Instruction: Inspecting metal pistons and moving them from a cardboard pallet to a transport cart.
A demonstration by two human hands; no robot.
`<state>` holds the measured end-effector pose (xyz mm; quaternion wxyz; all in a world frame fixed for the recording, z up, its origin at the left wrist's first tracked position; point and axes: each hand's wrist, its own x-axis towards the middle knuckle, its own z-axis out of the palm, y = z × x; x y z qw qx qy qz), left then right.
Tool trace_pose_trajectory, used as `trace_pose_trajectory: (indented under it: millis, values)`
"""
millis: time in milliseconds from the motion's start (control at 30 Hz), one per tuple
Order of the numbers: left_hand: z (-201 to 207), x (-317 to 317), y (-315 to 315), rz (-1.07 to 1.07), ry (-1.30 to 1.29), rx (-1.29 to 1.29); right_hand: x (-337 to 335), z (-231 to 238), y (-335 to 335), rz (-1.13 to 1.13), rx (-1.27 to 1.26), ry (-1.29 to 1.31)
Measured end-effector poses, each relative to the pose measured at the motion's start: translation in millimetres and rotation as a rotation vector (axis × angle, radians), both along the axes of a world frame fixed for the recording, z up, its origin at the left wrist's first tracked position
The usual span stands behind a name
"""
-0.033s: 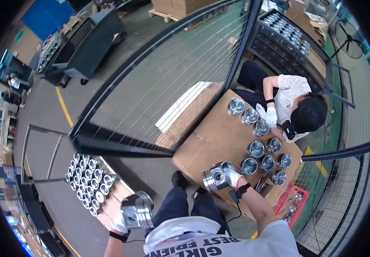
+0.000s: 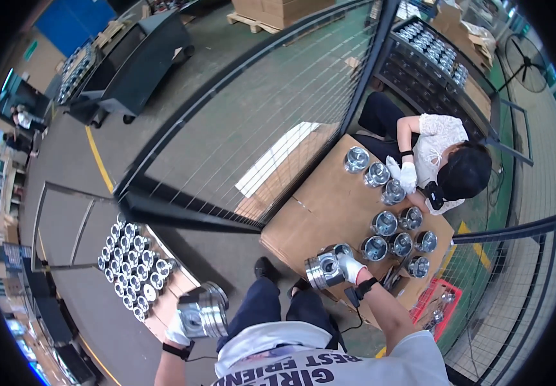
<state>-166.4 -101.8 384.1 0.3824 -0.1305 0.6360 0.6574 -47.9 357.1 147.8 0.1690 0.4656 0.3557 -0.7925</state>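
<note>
While my left hand holds at least one metal piston well apart from the left corner of the cardboard surface, my right hand grips another piston at the near edge.

Factory workshop: metal pistons, mesh partition, yellow floor line, wheeled bin.

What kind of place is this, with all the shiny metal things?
Probably a factory or workshop: shiny metal cylinders stand on the brown table, a dark rack holds many more, and there's a wire-mesh partition.
</note>
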Motion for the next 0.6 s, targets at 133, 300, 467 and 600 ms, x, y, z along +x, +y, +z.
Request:
trace_pose_trajectory:
  millis: [133, 300, 467, 600]
  values:
    - [8, 2, -31, 0.099, -0.007, 0.057, 5, 26, -26, -0.219, -0.108, 0.045]
    - [-6, -48, -70, 0.177, -0.011, 0.146, 37, 19, -58, -0.328, 0.040, -0.033]
    - [-18, -181, -141, 0.173, -0.020, 0.232, 86, 4, -86, 0.638, 1.029, 0.011]
    - [-29, -264, -166, 0.168, -0.014, 0.288, 19, 79, -135, 1.488, 1.019, -0.250]
